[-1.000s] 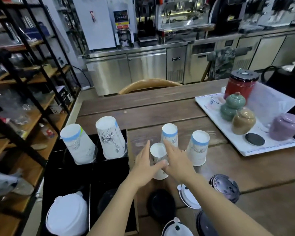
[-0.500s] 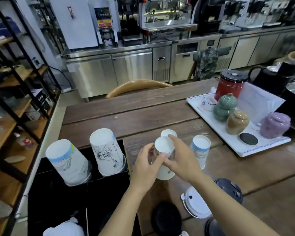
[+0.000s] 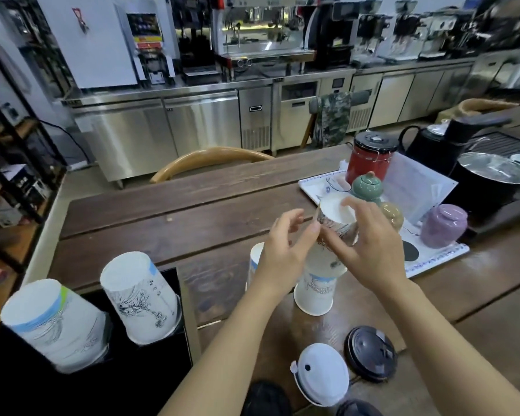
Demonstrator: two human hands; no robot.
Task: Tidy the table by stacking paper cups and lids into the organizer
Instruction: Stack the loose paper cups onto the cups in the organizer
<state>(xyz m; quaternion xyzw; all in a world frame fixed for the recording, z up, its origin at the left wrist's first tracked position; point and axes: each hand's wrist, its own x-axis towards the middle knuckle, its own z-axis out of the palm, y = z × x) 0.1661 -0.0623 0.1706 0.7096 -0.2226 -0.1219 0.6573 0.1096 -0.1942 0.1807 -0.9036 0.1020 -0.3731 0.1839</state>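
My right hand [image 3: 370, 250] grips an upside-down white paper cup with a black drawing [image 3: 335, 219], held over an upside-down cup with blue print [image 3: 314, 292] that stands on the wooden table [image 3: 162, 223]. The held cup's rim overlaps the top of the lower one. My left hand [image 3: 282, 250] is just left of it, fingers spread, thumb tip at the cup's side. Another inverted cup [image 3: 254, 259] stands partly hidden behind my left hand. The black organizer [image 3: 150, 382] at the left holds two inverted cup stacks [image 3: 51, 322] [image 3: 138, 295].
A white lid [image 3: 321, 373] and a black lid [image 3: 370, 352] lie on the table near me, with more dark lids [image 3: 264, 397] at the bottom edge. A white tray [image 3: 436, 259] with ceramic jars and a red canister sits to the right. A chair back stands beyond the table.
The drawn cup has been raised and carried right, over the blue-printed cup. My left hand has let go of it and spread its fingers. The view has tilted up.
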